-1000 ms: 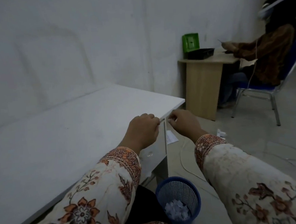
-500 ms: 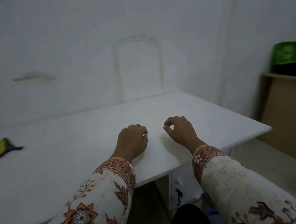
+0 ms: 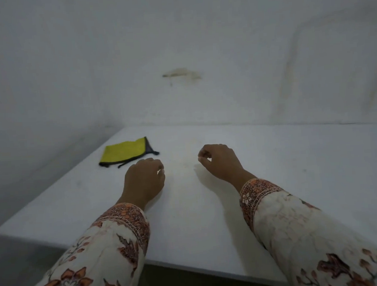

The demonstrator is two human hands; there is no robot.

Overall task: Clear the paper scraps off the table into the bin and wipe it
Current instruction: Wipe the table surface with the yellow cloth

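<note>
A yellow cloth (image 3: 126,155) with a dark edge lies flat on the white table (image 3: 296,168) near its far left corner. My left hand (image 3: 144,179) hovers just right of and nearer than the cloth, apart from it, its fingers curled under and nothing visible in them. My right hand (image 3: 220,160) is over the middle of the table with curled fingers, thumb tip near the forefinger, and holds nothing that I can see. No paper scraps show on the tabletop. The bin is out of view.
A white wall (image 3: 177,54) with a brownish stain runs along the table's far edge, and another wall stands to the left. The table's near edge (image 3: 191,267) crosses below my sleeves, with dark floor under it.
My view swung left from the table's right end and the bin to its left part. Both hands moved left over the tabletop, and the yellow cloth came into full view.
</note>
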